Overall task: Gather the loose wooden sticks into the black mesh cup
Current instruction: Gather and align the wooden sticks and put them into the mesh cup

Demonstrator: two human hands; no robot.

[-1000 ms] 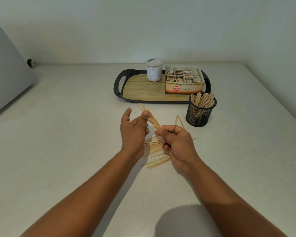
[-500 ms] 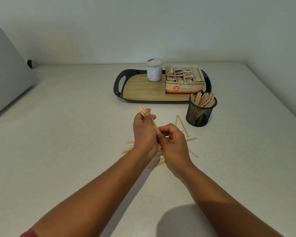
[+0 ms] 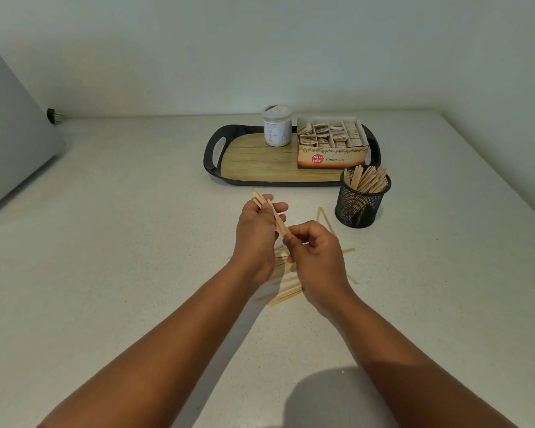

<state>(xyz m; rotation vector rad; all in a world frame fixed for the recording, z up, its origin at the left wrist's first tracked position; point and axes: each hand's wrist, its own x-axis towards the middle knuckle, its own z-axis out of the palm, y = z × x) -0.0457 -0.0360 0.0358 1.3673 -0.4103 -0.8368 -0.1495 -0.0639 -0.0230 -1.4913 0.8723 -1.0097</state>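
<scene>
White counter (image 3: pixel 111 230), mesh cup (image 3: pixel 362 199) beside tray (image 3: pixel 212 149), part filled. Since a second ago left hand (image 3: pixel 255 234) has closed onto the stick bundle (image 3: pixel 270 211); right hand (image 3: pixel 317 257) pinches its lower end. Bundle squared up, likely cup-bound; loose sticks (image 3: pixel 286 293) remain beneath.

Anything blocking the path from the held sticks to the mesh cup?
Nothing visible. The bundle of sticks, held by both the left hand and right hand, has open counter to the cup. Only two loose sticks lie flat between them.

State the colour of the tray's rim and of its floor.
Head view: tray rim is glossy black; its floor is light wood-grain.
</scene>
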